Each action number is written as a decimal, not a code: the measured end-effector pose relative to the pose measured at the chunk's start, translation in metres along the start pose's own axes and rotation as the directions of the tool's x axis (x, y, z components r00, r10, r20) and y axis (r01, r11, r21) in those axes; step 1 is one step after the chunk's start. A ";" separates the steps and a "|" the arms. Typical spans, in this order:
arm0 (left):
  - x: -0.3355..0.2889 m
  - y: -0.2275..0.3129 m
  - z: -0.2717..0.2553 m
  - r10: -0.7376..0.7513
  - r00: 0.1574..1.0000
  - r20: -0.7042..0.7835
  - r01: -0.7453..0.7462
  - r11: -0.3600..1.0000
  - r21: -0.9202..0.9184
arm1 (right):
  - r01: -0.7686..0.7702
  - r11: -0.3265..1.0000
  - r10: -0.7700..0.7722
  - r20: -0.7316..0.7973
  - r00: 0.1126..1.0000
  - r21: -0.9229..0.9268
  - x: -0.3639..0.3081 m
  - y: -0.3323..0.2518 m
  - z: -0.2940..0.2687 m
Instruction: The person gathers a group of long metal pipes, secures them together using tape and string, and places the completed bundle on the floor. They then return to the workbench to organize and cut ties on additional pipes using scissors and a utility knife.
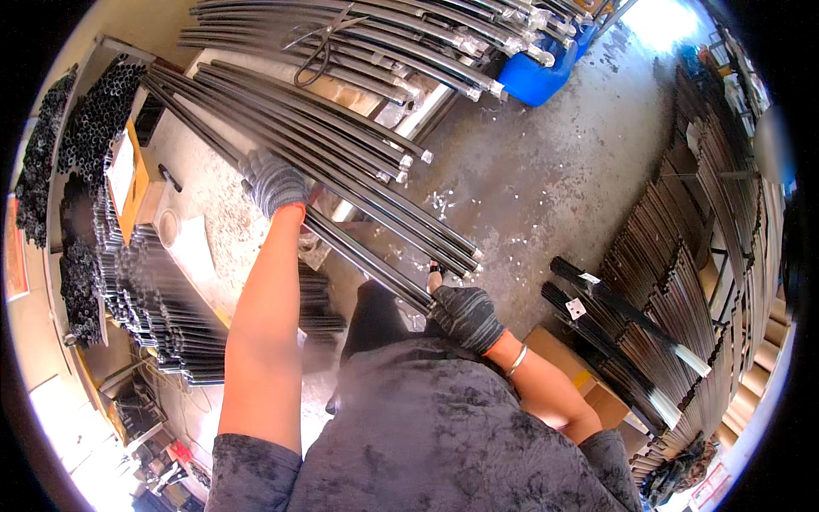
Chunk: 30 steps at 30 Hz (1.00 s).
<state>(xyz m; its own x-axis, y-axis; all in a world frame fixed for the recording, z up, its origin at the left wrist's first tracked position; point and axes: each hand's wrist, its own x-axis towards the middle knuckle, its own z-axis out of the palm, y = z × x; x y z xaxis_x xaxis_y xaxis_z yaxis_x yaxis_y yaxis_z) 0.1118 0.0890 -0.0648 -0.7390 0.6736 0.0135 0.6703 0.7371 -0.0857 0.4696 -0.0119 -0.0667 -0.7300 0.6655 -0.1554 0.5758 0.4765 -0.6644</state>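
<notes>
Both my hands wear grey knitted gloves. My left hand (275, 183) is closed over a pair or so of long dark metal tubes (363, 258), around their middle. Down by my lap, my right hand (467, 319) closes around the near ends of these tubes; its fingers are partly hidden. The tubes slant from the far left of the worktable (198, 158) toward my body. Right beside them lie more dark tubes (375, 194) with clear wrapping on their near ends, jutting past the table edge.
Scissors (321, 47) rest on the far tubes (409, 43). A blue plastic container (537, 78) stands behind the table. Racks of stacked tubes (101, 111) rise at left, more tubes (657, 230) at right. A cardboard box (554, 363) sits by my right arm; white scraps litter the floor.
</notes>
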 end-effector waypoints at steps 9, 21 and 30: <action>0.007 -0.009 0.025 0.006 0.989 -0.146 -0.009 1.000 -0.016 | 0.011 0.999 -0.001 0.269 0.963 -0.036 0.010 -0.002 -0.037; 0.006 -0.008 0.012 -0.095 0.992 -0.082 0.078 0.978 -0.195 | -0.077 0.991 0.090 -0.115 0.989 0.111 0.024 0.066 -0.119; 0.005 -0.009 0.014 -0.072 0.973 -0.218 0.017 0.970 -0.244 | 0.147 0.966 -0.215 -0.345 0.913 -0.212 0.145 0.006 -0.093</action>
<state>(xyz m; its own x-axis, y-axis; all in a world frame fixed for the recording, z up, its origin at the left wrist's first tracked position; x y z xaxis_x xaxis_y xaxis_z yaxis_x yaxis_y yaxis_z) 0.1015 0.0851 -0.0778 -0.7527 0.6144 0.2366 0.6539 0.7395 0.1598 0.4016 0.1410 -0.0252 -0.6635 0.7040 0.2534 0.5270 0.6801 -0.5097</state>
